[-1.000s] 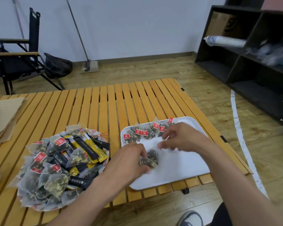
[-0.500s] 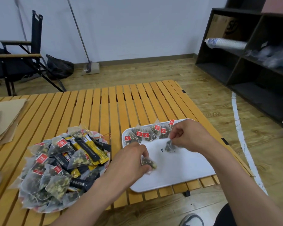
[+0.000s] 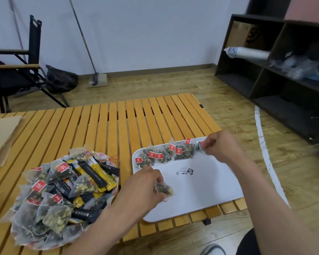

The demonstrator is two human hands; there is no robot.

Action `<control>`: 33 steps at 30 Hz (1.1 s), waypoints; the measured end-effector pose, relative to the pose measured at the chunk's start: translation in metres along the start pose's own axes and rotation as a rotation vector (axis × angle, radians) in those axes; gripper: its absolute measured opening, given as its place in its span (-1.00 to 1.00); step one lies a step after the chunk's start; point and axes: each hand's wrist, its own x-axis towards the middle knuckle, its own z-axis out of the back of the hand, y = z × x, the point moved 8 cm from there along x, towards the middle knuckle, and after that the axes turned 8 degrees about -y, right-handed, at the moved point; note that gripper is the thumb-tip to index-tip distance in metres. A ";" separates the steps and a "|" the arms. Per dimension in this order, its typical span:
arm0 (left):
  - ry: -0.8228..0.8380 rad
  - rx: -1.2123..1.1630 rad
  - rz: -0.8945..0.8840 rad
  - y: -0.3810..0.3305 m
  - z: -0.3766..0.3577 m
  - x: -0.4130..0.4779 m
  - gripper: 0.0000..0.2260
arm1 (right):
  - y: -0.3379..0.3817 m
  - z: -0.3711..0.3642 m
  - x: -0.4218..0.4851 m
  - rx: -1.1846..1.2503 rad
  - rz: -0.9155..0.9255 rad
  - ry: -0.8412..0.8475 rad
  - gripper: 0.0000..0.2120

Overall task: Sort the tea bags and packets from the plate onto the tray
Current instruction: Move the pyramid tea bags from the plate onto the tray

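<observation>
A plate [image 3: 112, 195] at the lower left is heaped with pyramid tea bags [image 3: 57, 217] with red tags and with yellow and black stick packets [image 3: 98, 173]. To its right lies a white tray [image 3: 206, 188] with a row of several tea bags [image 3: 164, 153] along its far edge. My left hand [image 3: 142, 188] holds a tea bag [image 3: 164, 188] over the tray's near left part. My right hand [image 3: 221, 146] pinches another tea bag [image 3: 199, 146] at the right end of the row.
The plate and tray sit on a slatted wooden table [image 3: 118, 122]. Brown paper [image 3: 0, 138] lies at the table's left edge. A folding chair [image 3: 17, 67], a mop [image 3: 97, 80] and a dark shelf unit [image 3: 276, 76] stand on the floor behind.
My right hand has carried its tea bag from the tray's middle up and right to the end of the row. My left hand keeps hold of its tea bag over the tray.
</observation>
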 end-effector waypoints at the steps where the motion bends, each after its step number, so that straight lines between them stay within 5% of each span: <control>1: 0.002 0.002 0.001 0.001 0.000 0.000 -0.70 | -0.003 -0.004 -0.001 0.010 -0.015 0.044 -0.77; 6: -0.005 -0.003 0.002 0.001 0.002 0.002 -0.71 | -0.021 0.007 0.011 0.048 -0.160 -0.131 -0.87; 18: -0.014 0.007 -0.007 0.002 -0.001 0.002 -0.68 | -0.036 -0.031 0.018 0.214 -0.286 0.021 -0.67; 22: -0.011 0.005 -0.016 0.002 -0.002 0.002 -0.68 | -0.037 -0.033 0.014 0.194 -0.288 0.070 -0.78; 28: -0.011 0.001 -0.019 0.002 -0.002 0.002 -0.70 | -0.034 -0.007 0.021 0.124 -0.208 -0.086 -0.80; 33: -0.024 0.004 -0.023 0.001 -0.004 0.002 -0.71 | -0.035 -0.020 0.014 0.125 -0.264 0.053 -0.58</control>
